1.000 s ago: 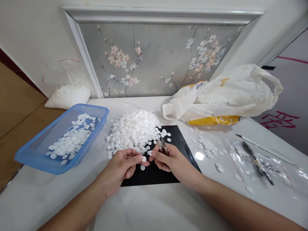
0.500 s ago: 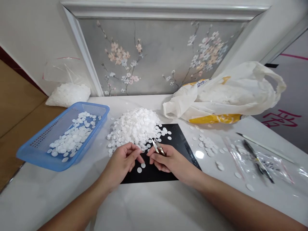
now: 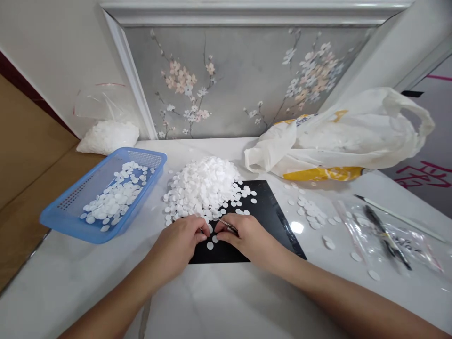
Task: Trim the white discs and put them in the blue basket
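The right hand [image 3: 243, 235] grips tweezers [image 3: 223, 222] pointing to 10 o'clock at the disc pile [image 3: 203, 186]. The left hand [image 3: 180, 242], fingers curled narrow, pinches at discs on the black mat [image 3: 264, 212].

A basket [image 3: 70, 214] is sitting left of the pile of discs [image 3: 203, 186], which is lying partly on a mat [image 3: 268, 212]. Both hands [image 3: 183, 240] [image 3: 243, 235] are resting before the pile, and a bag [image 3: 339, 136] is lying behind right.

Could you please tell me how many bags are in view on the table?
3: a clear bag of discs far left, a white-yellow bag at back right, a flat clear bag right.
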Available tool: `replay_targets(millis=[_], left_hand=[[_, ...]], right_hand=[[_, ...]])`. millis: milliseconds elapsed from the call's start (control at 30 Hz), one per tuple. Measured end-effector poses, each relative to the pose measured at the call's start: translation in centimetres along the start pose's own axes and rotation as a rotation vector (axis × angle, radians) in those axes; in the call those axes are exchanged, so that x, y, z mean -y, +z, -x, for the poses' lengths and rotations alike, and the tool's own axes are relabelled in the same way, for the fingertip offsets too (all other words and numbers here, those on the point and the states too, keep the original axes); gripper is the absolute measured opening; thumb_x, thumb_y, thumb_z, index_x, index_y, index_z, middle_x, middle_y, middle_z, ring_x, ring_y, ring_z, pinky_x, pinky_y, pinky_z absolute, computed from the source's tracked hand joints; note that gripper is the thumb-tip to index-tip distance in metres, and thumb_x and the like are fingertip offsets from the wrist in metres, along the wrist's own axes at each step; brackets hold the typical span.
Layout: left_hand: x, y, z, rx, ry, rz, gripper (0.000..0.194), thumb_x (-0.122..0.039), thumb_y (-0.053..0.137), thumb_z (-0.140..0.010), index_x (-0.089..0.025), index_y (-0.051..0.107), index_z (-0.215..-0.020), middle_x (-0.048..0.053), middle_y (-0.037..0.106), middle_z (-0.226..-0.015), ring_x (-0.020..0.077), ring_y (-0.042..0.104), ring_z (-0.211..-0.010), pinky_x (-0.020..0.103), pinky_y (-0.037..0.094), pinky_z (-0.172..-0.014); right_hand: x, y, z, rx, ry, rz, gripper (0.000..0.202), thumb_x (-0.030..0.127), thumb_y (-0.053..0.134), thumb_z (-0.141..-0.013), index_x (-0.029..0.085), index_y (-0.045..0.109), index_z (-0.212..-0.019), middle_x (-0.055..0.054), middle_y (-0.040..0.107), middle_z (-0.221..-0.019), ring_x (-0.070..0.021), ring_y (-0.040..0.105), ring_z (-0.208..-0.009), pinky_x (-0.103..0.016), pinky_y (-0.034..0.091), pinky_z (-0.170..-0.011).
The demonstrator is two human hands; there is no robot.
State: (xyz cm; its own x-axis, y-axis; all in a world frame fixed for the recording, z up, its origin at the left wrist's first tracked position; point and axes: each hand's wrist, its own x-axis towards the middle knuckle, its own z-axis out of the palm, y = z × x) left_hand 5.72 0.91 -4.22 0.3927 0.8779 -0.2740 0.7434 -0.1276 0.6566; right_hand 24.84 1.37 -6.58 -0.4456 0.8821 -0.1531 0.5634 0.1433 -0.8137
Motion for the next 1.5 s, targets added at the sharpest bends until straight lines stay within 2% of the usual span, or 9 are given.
replay_targets(millis=[233, 500, 700, 833, 1000, 1133, 1233, 1333, 1500], left_hand=[[0.1, 0.0, -0.3, -0.005, -0.039, -0.039, 0.004, -0.020, 0.056, -0.077, -0.021, 0.059, -0.075, -0.003, 0.059, -0.077, 0.0145, 0.052, -0.075, 0.025, 0.032, -0.062], [0.3, -0.1, -0.1, 0.029, -0.035, 0.109, 0.010, -0.028, 0.056, -0.079, -0.020, 0.051, -0.075, -0.002, 0.059, -0.075, 0.0139, 0.052, -0.068, 0.024, 0.032, -0.058], [2.0, -3.7, -0.4, 0.011, -0.061, 0.529, 0.014, -0.030, 0.056, -0.081, -0.018, 0.054, -0.089, 0.001, 0.066, -0.075, 0.0152, 0.058, -0.076, 0.026, 0.039, -0.071], [2.3, -4.1, -0.5, 0.023, -0.119, 0.663, 0.017, -0.031, 0.056, -0.081, -0.015, 0.057, -0.084, 0.003, 0.065, -0.075, 0.0092, 0.047, -0.058, 0.024, 0.036, -0.060], [1.6, -3.1, -0.5, 0.065, -0.177, 0.763, 0.011, -0.024, 0.048, -0.082, -0.015, 0.053, -0.083, 0.001, 0.059, -0.073, 0.0086, 0.045, -0.059, 0.021, 0.033, -0.054], [1.4, -1.9, -0.7, 0.110, -0.122, 0.648, 0.020, -0.032, 0.048, -0.084, -0.016, 0.058, -0.091, 0.001, 0.057, -0.072, 0.0102, 0.047, -0.061, 0.022, 0.036, -0.057], [1.4, -0.8, -1.0, 0.014, -0.069, 0.374, 0.026, -0.038, 0.047, -0.085, -0.018, 0.062, -0.093, 0.000, 0.056, -0.069, 0.0123, 0.047, -0.060, 0.024, 0.035, -0.056], [1.1, 0.1, -1.4, -0.103, 0.003, 0.100, 0.024, -0.036, 0.048, -0.085, -0.021, 0.067, -0.087, 0.000, 0.059, -0.071, 0.0135, 0.048, -0.061, 0.025, 0.033, -0.057], [0.7, 0.4, -1.8, -0.087, 0.018, -0.032, 0.022, -0.034, 0.049, -0.085, -0.023, 0.068, -0.090, 0.001, 0.061, -0.077, 0.0153, 0.051, -0.065, 0.026, 0.034, -0.061]], right_hand=[[0.3, 0.1, -0.3, 0.045, 0.075, 0.005, 0.010, 0.018, 0.063, -0.074, 0.016, 0.055, -0.068, 0.003, 0.052, -0.064, -0.0092, 0.044, -0.059, -0.022, 0.032, -0.054], [-0.1, -1.0, -0.5, 0.171, 0.213, -0.589, 0.021, 0.033, 0.061, -0.077, 0.015, 0.052, -0.082, 0.001, 0.053, -0.068, -0.0057, 0.041, -0.049, -0.018, 0.024, -0.040], [0.2, -0.6, -1.4, 0.091, 0.166, -0.311, 0.010, 0.023, 0.058, -0.077, 0.017, 0.051, -0.080, 0.003, 0.053, -0.065, -0.0081, 0.049, -0.052, -0.020, 0.035, -0.049], [0.4, -0.2, -1.6, 0.070, 0.088, -0.121, 0.008, 0.022, 0.052, -0.082, 0.017, 0.058, -0.081, 0.002, 0.054, -0.067, -0.0089, 0.050, -0.053, -0.023, 0.039, -0.056], [0.5, 0.0, -1.4, 0.103, 0.166, -0.399, 0.023, 0.038, 0.058, -0.082, 0.016, 0.053, -0.079, 0.000, 0.057, -0.068, -0.0075, 0.047, -0.048, -0.020, 0.033, -0.043], [0.2, -0.5, -1.1, 0.118, 0.244, -0.722, 0.045, 0.058, 0.052, -0.082, 0.013, 0.053, -0.084, -0.004, 0.059, -0.070, -0.0078, 0.049, -0.049, -0.017, 0.025, -0.036], [-0.1, -1.0, -1.0, 0.112, 0.264, -0.796, 0.046, 0.058, 0.054, -0.081, 0.013, 0.053, -0.086, -0.005, 0.060, -0.070, -0.0074, 0.049, -0.048, -0.016, 0.024, -0.035], [-0.4, -1.4, -1.0, 0.116, 0.263, -0.812, 0.041, 0.054, 0.055, -0.082, 0.013, 0.052, -0.086, -0.006, 0.062, -0.075, -0.0068, 0.048, -0.050, -0.016, 0.024, -0.036], [-0.7, -1.7, -1.1, 0.078, 0.227, -0.701, 0.021, 0.031, 0.061, -0.079, 0.016, 0.051, -0.090, -0.001, 0.057, -0.073, -0.0055, 0.045, -0.053, -0.015, 0.024, -0.040]])
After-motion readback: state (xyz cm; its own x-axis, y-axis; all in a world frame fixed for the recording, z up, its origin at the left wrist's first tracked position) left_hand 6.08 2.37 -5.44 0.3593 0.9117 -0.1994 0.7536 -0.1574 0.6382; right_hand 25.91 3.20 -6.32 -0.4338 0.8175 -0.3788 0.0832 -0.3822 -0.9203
